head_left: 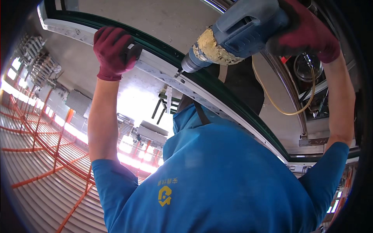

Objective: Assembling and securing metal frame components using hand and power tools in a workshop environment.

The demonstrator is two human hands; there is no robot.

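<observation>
A: Where is the blue drill [241,29] kept?

B: It is held up high, near the top of the view. Its tip is pressed on the long white and green frame bar [217,97], about halfway along it.

A: How is the drill held?

B: It is gripped at the back end by the right hand [307,31]. A dark red glove is worn, and the fingers are closed tight around the drill.

A: And the left hand [112,50]?

B: It is wrapped around the same bar, farther to the left. A red glove is worn there too. A small dark round thing is seen at its fingers, but what it is cannot be told.

A: What else is seen?

B: A yellow cord [272,99] is hung in a loop under the drill. A blue shirt [217,178] is worn. Orange rails [46,147] are seen far off on the left.
</observation>
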